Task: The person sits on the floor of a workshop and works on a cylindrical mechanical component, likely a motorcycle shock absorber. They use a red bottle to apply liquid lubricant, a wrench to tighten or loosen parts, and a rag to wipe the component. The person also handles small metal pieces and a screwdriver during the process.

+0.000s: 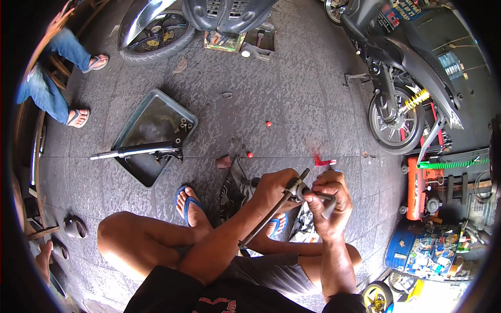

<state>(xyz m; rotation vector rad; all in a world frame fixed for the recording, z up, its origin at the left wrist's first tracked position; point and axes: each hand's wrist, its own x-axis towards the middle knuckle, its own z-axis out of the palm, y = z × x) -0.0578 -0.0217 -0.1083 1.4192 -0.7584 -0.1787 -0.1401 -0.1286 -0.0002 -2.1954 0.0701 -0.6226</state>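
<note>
In front of my knees, my left hand (274, 190) is closed around a metal fitting (296, 189). A long thin dark rod (265, 221) crosses at that fitting, slanting from lower left to upper right. My right hand (334, 201) is closed on a grey metal piece (327, 207) with a flared end, its thumb close to the fitting. My fingers hide part of both pieces, so I cannot tell their exact kind. Beneath my hands lies a dark patterned cloth (232, 192), with a small brownish-red pad (223, 162) beside it.
Left of centre, a fork tube (136, 149) lies across a tray (193, 117). Small red balls (250, 154) and a red-and-white piece (324, 162) lie on the floor. Motorcycles (396, 117) stand right and ahead. An orange tank (416, 188) and blue drum (399, 245) are right; a seated person (44, 99) is left.
</note>
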